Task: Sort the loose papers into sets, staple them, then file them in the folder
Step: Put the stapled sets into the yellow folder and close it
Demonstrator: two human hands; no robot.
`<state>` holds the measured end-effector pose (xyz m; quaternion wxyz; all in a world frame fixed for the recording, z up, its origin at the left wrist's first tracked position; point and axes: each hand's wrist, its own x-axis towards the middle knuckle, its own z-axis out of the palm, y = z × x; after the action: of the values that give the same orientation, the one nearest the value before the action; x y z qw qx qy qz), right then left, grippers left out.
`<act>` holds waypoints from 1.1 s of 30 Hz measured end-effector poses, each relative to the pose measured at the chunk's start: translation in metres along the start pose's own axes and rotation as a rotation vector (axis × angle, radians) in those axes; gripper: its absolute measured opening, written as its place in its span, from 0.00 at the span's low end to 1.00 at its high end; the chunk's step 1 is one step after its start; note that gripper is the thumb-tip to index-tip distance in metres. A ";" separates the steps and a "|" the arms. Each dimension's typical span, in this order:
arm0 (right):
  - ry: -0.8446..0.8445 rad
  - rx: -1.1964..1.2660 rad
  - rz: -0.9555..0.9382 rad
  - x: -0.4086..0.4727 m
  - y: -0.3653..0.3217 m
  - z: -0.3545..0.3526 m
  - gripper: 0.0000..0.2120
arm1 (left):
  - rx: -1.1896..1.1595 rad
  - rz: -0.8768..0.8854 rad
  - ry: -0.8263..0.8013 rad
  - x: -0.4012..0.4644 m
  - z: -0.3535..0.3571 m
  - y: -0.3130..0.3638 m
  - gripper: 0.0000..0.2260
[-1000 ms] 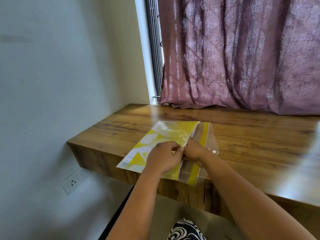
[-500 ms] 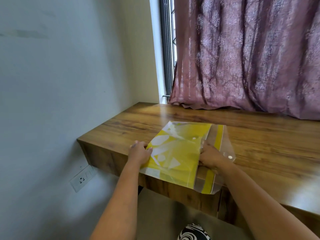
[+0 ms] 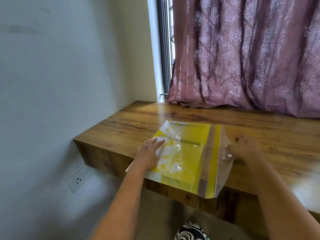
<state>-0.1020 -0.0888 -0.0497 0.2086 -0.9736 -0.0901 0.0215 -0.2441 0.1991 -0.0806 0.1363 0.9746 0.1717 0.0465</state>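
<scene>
A yellow and clear plastic folder (image 3: 188, 158) lies flat at the near edge of the wooden desk (image 3: 131, 125), its near end hanging over the edge. My left hand (image 3: 149, 151) rests flat on the folder's left part with the fingers stretched out. My right hand (image 3: 245, 148) grips the clear flap (image 3: 225, 163) at the folder's right side, near its small snap button. White and yellow papers show through the plastic; no loose papers or stapler are in view.
The desk meets a white wall (image 3: 69, 75) on the left. A mauve patterned curtain (image 3: 251, 54) hangs onto the desk's back edge beside a window frame (image 3: 163, 49). A wall socket (image 3: 79, 179) sits below the desk.
My left hand moved from the folder's left edge onto its face. My right hand slid right and took the clear flap, which now lies folded out to the right.
</scene>
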 end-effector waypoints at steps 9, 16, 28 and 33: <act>-0.173 -0.019 0.091 0.017 0.010 -0.009 0.29 | 0.255 0.305 -0.233 0.005 0.004 0.074 0.37; 0.132 0.008 -0.191 0.043 -0.002 -0.019 0.11 | 0.347 0.310 -0.304 -0.001 0.005 0.118 0.31; 0.029 0.029 -0.465 0.044 0.022 -0.007 0.08 | 0.159 0.467 -0.020 -0.005 0.043 0.167 0.25; 0.052 0.052 -0.528 0.039 0.034 0.000 0.08 | 0.066 0.401 -0.040 0.002 0.052 0.157 0.30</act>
<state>-0.0585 -0.1117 -0.0641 0.2341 -0.9110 -0.3350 -0.0563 -0.1846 0.0446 -0.0864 0.0954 0.9939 -0.0269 0.0478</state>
